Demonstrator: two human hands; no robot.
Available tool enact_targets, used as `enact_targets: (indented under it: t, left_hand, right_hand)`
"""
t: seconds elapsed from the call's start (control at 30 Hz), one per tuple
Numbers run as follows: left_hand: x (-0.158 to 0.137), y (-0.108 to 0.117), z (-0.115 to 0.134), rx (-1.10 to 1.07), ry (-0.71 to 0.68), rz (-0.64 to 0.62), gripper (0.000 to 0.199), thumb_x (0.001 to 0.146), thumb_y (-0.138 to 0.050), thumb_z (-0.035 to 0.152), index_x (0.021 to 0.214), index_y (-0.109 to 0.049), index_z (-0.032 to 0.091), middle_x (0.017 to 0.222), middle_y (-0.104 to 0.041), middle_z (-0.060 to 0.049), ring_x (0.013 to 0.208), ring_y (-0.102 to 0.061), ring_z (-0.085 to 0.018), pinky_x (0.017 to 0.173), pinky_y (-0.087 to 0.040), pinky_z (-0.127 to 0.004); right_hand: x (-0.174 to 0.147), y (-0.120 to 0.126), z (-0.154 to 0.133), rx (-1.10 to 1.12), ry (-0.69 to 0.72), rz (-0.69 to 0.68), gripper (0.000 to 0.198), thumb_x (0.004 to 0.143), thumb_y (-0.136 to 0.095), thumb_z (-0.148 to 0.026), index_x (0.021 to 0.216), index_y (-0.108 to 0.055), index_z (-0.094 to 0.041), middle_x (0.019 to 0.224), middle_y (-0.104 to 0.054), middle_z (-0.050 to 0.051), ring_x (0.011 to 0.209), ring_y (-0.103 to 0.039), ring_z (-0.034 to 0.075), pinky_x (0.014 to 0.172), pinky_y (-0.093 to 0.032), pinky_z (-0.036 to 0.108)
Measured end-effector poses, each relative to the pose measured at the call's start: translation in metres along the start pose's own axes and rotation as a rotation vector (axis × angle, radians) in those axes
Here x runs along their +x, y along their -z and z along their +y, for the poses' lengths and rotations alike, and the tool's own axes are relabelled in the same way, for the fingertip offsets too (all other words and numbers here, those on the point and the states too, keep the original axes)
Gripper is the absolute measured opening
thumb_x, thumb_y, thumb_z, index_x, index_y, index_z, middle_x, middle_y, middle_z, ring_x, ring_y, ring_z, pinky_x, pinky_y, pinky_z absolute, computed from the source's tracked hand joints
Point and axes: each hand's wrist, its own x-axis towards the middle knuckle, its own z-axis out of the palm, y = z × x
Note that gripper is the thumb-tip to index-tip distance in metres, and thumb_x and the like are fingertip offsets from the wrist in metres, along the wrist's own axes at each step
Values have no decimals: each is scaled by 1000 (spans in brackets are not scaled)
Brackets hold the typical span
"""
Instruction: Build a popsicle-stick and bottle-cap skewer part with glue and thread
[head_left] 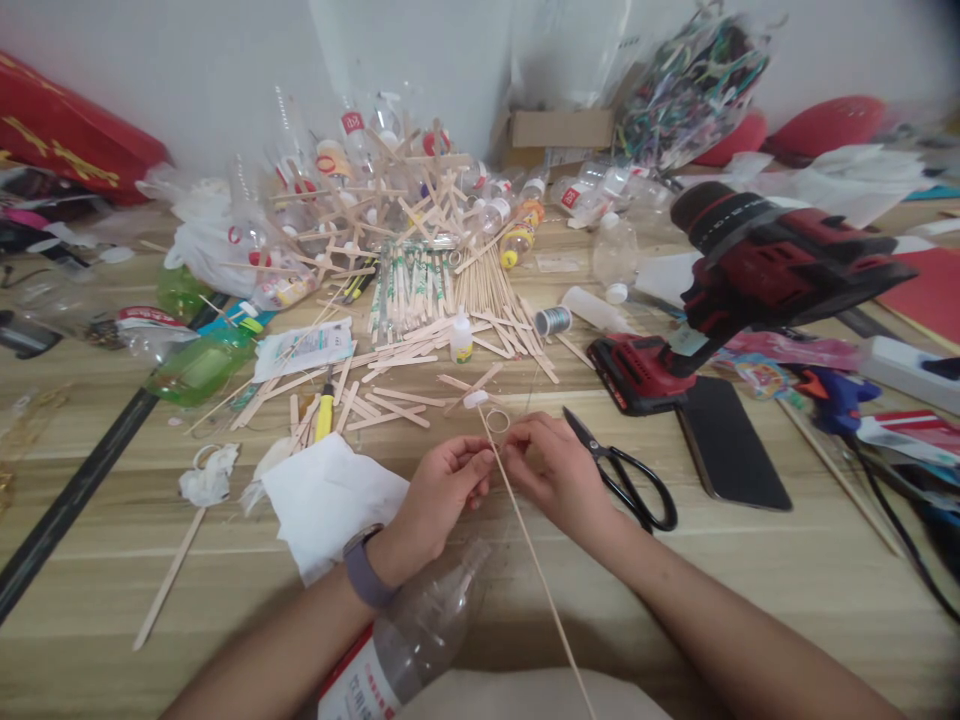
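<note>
My left hand (450, 487) and my right hand (553, 468) meet over the middle of the table, fingertips pinched close together. Anything between those fingers is too small or hidden to make out. Between the hands runs a long thin wooden skewer (534, 549), slanting toward my body, with a white bottle cap (475, 399) at its far end. Whether my fingers touch the skewer is unclear. A small ring (497, 420) lies just beyond my fingertips. Below my left forearm, a clear plastic bottle (427, 620) lies on its side. Black-handled scissors (628, 478) rest beside my right hand.
A red and black cordless drill (750, 270) stands at the right by a dark phone (733, 442). Ahead are a glue bottle (461, 340), a wire spool (553, 321), and several loose craft sticks (397, 402). White paper (330, 495) and a yellow-handled tool (325, 412) lie left.
</note>
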Motion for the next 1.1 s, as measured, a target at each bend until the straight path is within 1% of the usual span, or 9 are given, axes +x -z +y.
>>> enact_targets:
  t: [0.17,0.33,0.53,0.67,0.77,0.8,0.87,0.97,1.1]
  left_hand:
    - [-3,1,1,128,-25,-41,27,79,-66,39,88,-66,14,53,-50,6,47,-40,-7,46,-27,-21]
    - [-2,2,1,208,-45,-72,21,84,-61,37,82,-61,16,54,-49,7,48,-40,-7,48,-29,-22]
    - [0,3,1,212,-67,-109,18,88,-58,34,81,-56,17,55,-48,8,50,-39,-8,51,-29,-23]
    - [0,2,4,141,-59,-75,17,84,-62,31,77,-56,17,64,-53,4,61,-45,-9,59,-35,-22]
    - [0,1,6,55,6,-129,21,82,-61,36,77,-52,18,72,-57,2,63,-50,-9,60,-39,-23]
    - [0,1,8,28,41,-153,22,81,-60,37,76,-49,18,70,-55,3,57,-47,-8,55,-37,-22]
    - [0,1,10,-9,118,-185,24,79,-60,38,75,-44,20,60,-45,8,45,-34,-5,45,-27,-19]
    - [-2,1,15,-20,205,-192,24,78,-61,37,74,-42,22,50,-29,13,41,-18,-4,39,-12,-18]
    - [-3,0,19,6,261,-178,18,77,-61,33,74,-47,22,46,-24,14,40,-11,-4,36,-6,-19]
  right_hand:
    - [5,1,5,284,-254,34,4,80,-57,-21,76,-58,-21,72,-59,1,67,-52,16,64,-40,29]
    - [9,0,4,625,-496,3,13,80,-58,-32,76,-58,-20,64,-54,-3,55,-44,12,54,-35,26]
    - [12,-3,0,972,-692,-28,24,71,-67,-40,72,-54,-20,74,-62,1,50,-39,8,51,-34,24]
    - [12,-5,0,1095,-759,-69,27,66,-74,-40,72,-56,-20,71,-63,0,47,-37,6,49,-32,24]
    - [11,-6,-1,1136,-773,-104,25,65,-76,-36,71,-59,-19,67,-62,-2,45,-37,6,47,-31,23]
    - [10,-6,-1,1141,-776,-110,24,65,-76,-35,71,-60,-19,66,-62,-2,45,-37,6,47,-30,23]
    - [10,-6,-1,1144,-779,-114,21,65,-76,-32,70,-61,-19,64,-61,-3,46,-38,6,46,-27,22]
    - [9,-6,-2,1146,-783,-121,19,66,-76,-29,70,-61,-18,63,-61,-2,47,-39,7,45,-26,22]
    - [9,-7,-3,1144,-786,-129,19,67,-75,-31,71,-60,-18,66,-61,-2,49,-41,7,45,-26,21]
